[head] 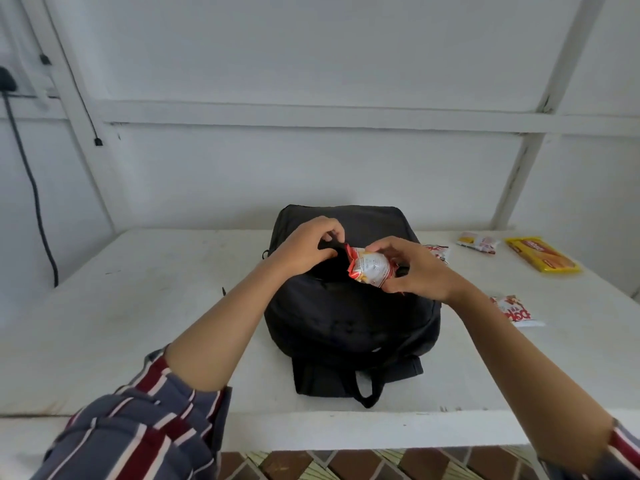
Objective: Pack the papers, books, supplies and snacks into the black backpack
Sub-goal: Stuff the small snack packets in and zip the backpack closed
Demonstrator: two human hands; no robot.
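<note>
The black backpack (349, 320) lies flat on the white table (138, 306), straps toward me. My left hand (306, 249) pinches the black edge of a pocket opening on its upper part and holds it up. My right hand (414, 268) grips a red and white snack packet (370, 270) right at that opening. Another red and white snack packet (517, 311) lies to the right of the backpack, and a third snack packet (438, 252) shows partly behind my right hand.
A yellow biscuit pack (542, 254) and a small yellow and white packet (478, 242) lie at the table's far right. A white wall stands close behind the table. A black cable (34, 188) hangs from a socket at the left.
</note>
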